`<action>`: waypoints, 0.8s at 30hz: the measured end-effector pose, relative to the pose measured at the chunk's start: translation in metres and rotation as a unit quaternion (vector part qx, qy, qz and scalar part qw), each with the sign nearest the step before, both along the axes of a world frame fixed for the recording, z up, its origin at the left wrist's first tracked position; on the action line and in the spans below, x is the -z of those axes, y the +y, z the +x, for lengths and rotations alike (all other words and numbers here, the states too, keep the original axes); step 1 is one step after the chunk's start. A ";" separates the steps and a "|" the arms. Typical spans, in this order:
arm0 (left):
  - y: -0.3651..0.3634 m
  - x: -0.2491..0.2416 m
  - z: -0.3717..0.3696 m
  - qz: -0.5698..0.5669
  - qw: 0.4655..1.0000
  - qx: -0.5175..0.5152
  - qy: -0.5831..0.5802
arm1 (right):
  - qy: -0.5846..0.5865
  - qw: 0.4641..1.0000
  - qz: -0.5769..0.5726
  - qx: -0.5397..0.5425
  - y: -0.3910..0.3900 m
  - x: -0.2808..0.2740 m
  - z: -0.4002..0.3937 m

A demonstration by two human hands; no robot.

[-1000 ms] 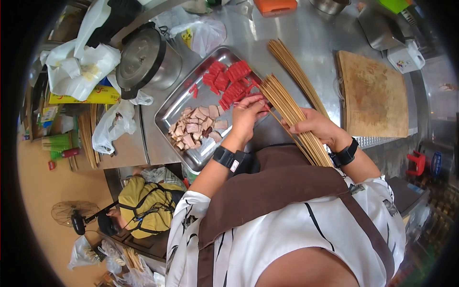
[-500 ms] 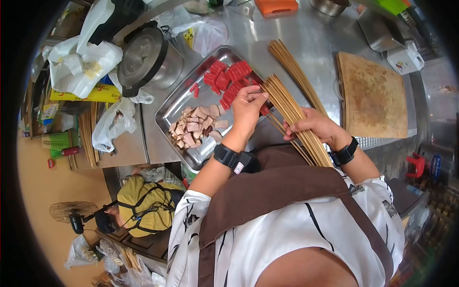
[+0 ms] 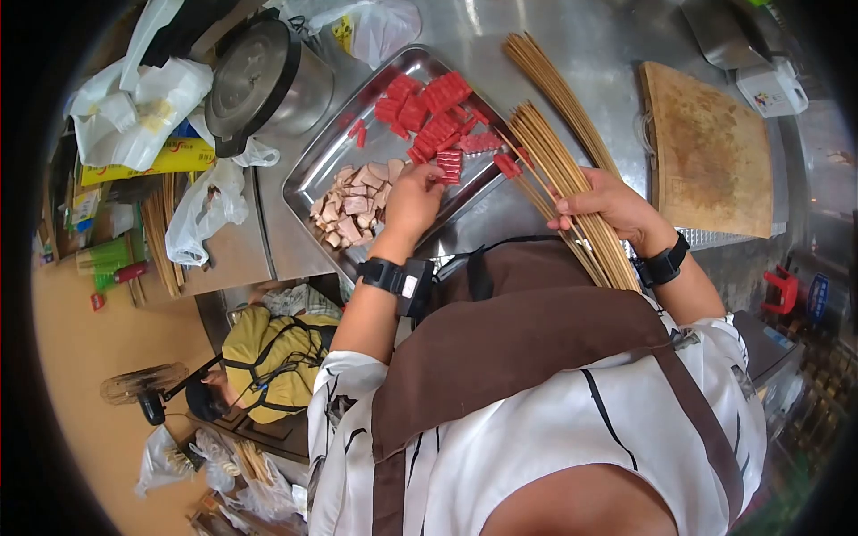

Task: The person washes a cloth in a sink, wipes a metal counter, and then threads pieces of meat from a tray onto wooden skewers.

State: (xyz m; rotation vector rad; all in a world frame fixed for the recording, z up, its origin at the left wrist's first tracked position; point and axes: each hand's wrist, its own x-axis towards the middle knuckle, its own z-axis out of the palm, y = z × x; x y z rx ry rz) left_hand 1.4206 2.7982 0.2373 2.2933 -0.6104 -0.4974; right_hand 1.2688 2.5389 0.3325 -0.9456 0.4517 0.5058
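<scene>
My left hand (image 3: 414, 201) is over the metal tray (image 3: 299, 179), its fingers closed at the edge of a scored red piece (image 3: 450, 166). More red pieces (image 3: 444, 92) lie in the tray's upper part, and pale meat chunks (image 3: 356, 204) are heaped beside my left wrist. My right hand (image 3: 608, 210) is wrapped round a thick bundle of wooden skewers (image 3: 559, 161). Below the bundle, a few separate skewers carry small red pieces (image 3: 508, 165) at their tips. A second skewer bundle (image 3: 563, 89) lies on the metal table beyond.
A wooden cutting board (image 3: 710, 147) is at the right, with a white container (image 3: 774, 87) behind it. A lidded pot (image 3: 259, 85) and plastic bags (image 3: 214, 214) stand left of the tray. At the lower left is a person in yellow (image 3: 273, 362), near a fan (image 3: 147, 384).
My left hand has moved from the skewer tips down and left to the tray's red pieces. My right hand still holds the bundle. The view has shifted slightly.
</scene>
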 end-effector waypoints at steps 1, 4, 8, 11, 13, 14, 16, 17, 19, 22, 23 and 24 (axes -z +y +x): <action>-0.005 -0.003 -0.005 0.018 0.998 0.026 -0.059 | 0.005 1.000 0.003 -0.001 0.000 0.001 0.000; -0.017 -0.014 -0.010 0.063 0.983 0.048 -0.163 | -0.002 1.000 -0.003 -0.005 0.001 0.002 0.001; -0.028 -0.003 -0.019 0.099 0.984 -0.044 -0.141 | -0.007 1.000 -0.008 -0.008 0.001 0.002 0.000; -0.032 0.006 -0.020 0.092 0.983 -0.100 -0.122 | -0.013 1.000 -0.012 -0.004 -0.002 0.005 -0.003; -0.032 0.010 -0.020 0.078 0.983 -0.124 -0.110 | -0.013 1.000 -0.002 0.007 -0.003 0.006 -0.004; -0.030 0.012 -0.018 0.072 0.984 -0.130 -0.101 | -0.014 1.000 0.003 0.013 -0.003 0.006 -0.004; -0.029 0.016 -0.018 0.064 0.984 -0.138 -0.097 | -0.012 1.000 0.007 0.013 -0.002 0.006 -0.005; -0.029 0.016 -0.019 0.063 0.983 -0.140 -0.102 | -0.011 1.000 0.008 0.013 -0.003 0.006 -0.005; -0.028 0.017 -0.019 0.062 0.982 -0.139 -0.111 | -0.017 1.000 0.006 0.009 -0.003 0.007 -0.005; -0.026 0.020 -0.018 0.061 0.983 -0.130 -0.114 | -0.021 1.000 0.002 0.008 -0.004 0.006 -0.004; -0.024 0.022 -0.017 0.061 0.984 -0.127 -0.109 | -0.021 1.000 0.002 0.008 -0.004 0.005 -0.004; -0.023 0.020 -0.017 0.061 0.985 -0.125 -0.104 | -0.018 1.000 0.000 0.007 -0.004 0.005 -0.004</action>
